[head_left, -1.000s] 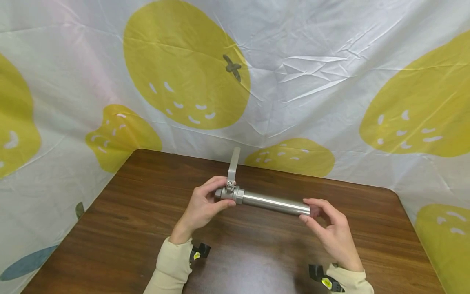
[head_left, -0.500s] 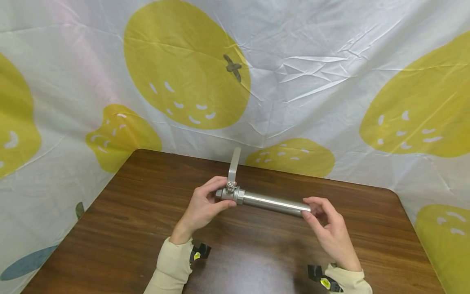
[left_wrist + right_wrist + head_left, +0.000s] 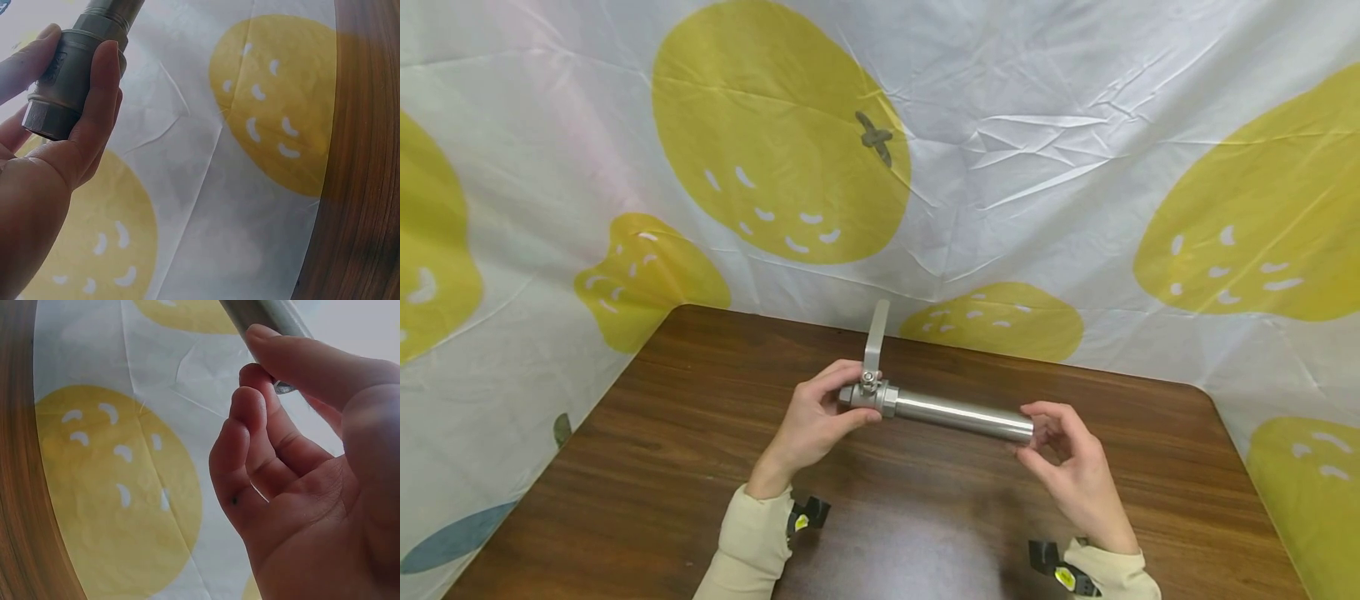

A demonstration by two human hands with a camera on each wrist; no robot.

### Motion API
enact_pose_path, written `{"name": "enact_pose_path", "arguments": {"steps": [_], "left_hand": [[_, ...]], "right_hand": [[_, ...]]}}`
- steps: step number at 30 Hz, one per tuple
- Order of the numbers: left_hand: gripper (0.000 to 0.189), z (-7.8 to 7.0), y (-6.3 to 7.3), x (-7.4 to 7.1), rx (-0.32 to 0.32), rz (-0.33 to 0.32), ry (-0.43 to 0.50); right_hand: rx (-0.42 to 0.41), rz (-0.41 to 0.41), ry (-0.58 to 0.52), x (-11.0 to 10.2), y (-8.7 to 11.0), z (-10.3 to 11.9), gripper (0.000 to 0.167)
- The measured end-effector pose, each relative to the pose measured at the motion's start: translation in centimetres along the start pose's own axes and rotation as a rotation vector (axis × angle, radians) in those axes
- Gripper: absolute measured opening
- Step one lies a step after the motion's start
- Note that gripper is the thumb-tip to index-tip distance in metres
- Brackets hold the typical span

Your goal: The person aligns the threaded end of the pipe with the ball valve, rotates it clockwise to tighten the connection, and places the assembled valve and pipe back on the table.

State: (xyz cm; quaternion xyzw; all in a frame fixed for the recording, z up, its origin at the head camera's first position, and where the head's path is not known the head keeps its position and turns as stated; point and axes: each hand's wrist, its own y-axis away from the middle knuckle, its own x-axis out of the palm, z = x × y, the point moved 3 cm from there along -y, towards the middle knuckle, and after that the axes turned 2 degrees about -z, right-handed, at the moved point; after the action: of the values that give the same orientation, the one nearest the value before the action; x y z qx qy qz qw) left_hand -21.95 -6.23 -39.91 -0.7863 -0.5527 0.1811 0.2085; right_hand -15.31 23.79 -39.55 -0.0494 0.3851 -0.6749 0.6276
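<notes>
My left hand (image 3: 812,421) grips a steel ball valve (image 3: 867,400) by its body, thumb in front and fingers behind. In the left wrist view, the valve's hexagonal end (image 3: 52,119) shows between thumb and fingers. A flat lever handle (image 3: 876,337) rises from the valve's top. From the valve's right hex collar runs a shiny metal pipe (image 3: 962,415), held roughly level above the table and sloping slightly down to the right. At its free end my right hand (image 3: 1078,475) pinches it, index finger above and thumb below; the right wrist view shows the other fingers curled near the pipe's end (image 3: 284,386).
A brown wood-grain table (image 3: 647,450) with rounded back corners lies under both hands. White cloth (image 3: 1037,208) printed with yellow fruit hangs along its back and sides. Black straps with small cameras sit on both wrists.
The right thumb moved up onto the pipe's front, then down to its lower edge; the right fingers shifted slightly at the pipe's end. The left hand and valve stay almost still.
</notes>
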Motion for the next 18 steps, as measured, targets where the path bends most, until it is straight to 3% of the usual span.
{"name": "enact_pose_path", "arguments": {"steps": [8,15,18], "left_hand": [[0.046,-0.1,0.0,-0.1,-0.004,-0.002,0.006],[0.045,0.0,0.0,-0.1,-0.004,-0.003,0.002],[0.045,0.0,0.0,-0.1,-0.01,-0.002,-0.001]], "right_hand": [[-0.004,-0.006,0.018,0.1,0.0,-0.1,0.051],[-0.155,-0.081,-0.057,0.2,-0.6,0.9,0.057],[-0.178,-0.107,-0.083,0.2,-0.9,1.9,0.056]]}}
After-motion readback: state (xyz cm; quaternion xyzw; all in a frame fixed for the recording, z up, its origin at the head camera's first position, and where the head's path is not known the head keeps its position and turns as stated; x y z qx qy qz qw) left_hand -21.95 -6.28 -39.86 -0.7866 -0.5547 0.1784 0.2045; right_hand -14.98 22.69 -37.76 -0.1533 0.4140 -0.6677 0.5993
